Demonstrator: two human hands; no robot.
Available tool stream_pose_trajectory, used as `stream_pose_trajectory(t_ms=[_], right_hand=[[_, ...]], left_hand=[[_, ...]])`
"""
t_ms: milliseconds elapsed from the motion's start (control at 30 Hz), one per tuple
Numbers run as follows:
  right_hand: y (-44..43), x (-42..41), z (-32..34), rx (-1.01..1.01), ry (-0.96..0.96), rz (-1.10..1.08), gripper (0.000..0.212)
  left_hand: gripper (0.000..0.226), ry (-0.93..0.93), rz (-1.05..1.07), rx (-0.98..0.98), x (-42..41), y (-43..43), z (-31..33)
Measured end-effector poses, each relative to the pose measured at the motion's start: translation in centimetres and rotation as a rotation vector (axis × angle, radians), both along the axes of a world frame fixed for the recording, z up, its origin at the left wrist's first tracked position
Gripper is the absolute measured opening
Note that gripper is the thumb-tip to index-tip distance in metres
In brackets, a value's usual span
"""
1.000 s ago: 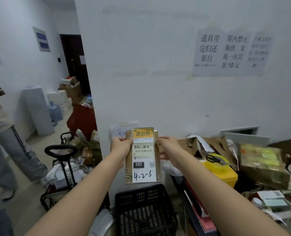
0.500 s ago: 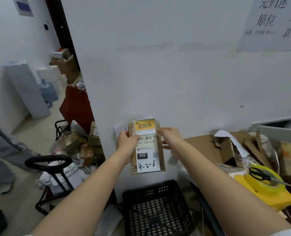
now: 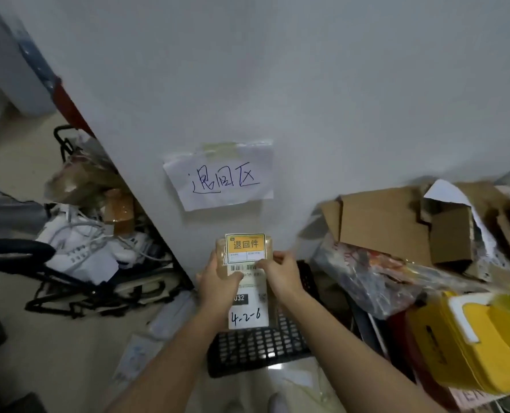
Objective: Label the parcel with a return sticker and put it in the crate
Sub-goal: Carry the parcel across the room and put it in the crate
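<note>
since the earlier frame the view is tilting down and the brown parcel (image 3: 249, 281) is dropping toward the black crate (image 3: 259, 350). left hand (image 3: 219, 280) and right hand (image 3: 280, 274) are both gripping it, orange return sticker (image 3: 245, 247) already on. judged next: lowering and releasing. crate contents are hidden.

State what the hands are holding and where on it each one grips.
Both hold one flat brown parcel bearing an orange return sticker. The left hand grips its left edge, the right hand its right edge, thumbs over the white label.
</note>
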State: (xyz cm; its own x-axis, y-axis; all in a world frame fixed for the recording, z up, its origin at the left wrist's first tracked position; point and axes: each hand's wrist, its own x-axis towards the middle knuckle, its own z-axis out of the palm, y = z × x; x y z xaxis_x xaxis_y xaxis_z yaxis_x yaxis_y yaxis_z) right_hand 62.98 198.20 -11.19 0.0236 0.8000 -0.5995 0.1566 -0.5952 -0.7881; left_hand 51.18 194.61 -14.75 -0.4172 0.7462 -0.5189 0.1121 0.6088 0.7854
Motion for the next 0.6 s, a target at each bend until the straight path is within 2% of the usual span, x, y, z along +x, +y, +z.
stream_pose_trajectory(t_ms=[67,167,267,467,533,600], right_hand=[[0.1,0.0,-3.7,-0.053,0.025,0.024,0.033],[-0.2,0.2,-9.8,-0.076,0.051,0.024,0.033],[-0.9,0.5,-15.4,-0.123,0.101,-0.004,0.027],[-2.1,0.1,-25.0,-0.217,0.144,-0.084,0.033],[-2.4,0.0,-28.0,-0.245,0.160,-0.097,0.023],[-2.5,0.2,-30.8,-0.251,0.176,-0.104,0.025]], left_hand=[[0.065,-0.010,0.026,-0.034,0.2,-0.2,-2.3],[0.050,-0.056,0.086,-0.060,0.4,-0.8,-7.7],[0.048,-0.069,0.110,-0.120,0.5,-1.3,-13.1],[0.037,-0.140,0.133,-0.195,0.8,-2.0,-21.3],[0.038,-0.162,0.129,-0.216,0.6,-2.0,-23.9],[0.036,-0.176,0.130,-0.230,0.5,-2.0,-26.6]])
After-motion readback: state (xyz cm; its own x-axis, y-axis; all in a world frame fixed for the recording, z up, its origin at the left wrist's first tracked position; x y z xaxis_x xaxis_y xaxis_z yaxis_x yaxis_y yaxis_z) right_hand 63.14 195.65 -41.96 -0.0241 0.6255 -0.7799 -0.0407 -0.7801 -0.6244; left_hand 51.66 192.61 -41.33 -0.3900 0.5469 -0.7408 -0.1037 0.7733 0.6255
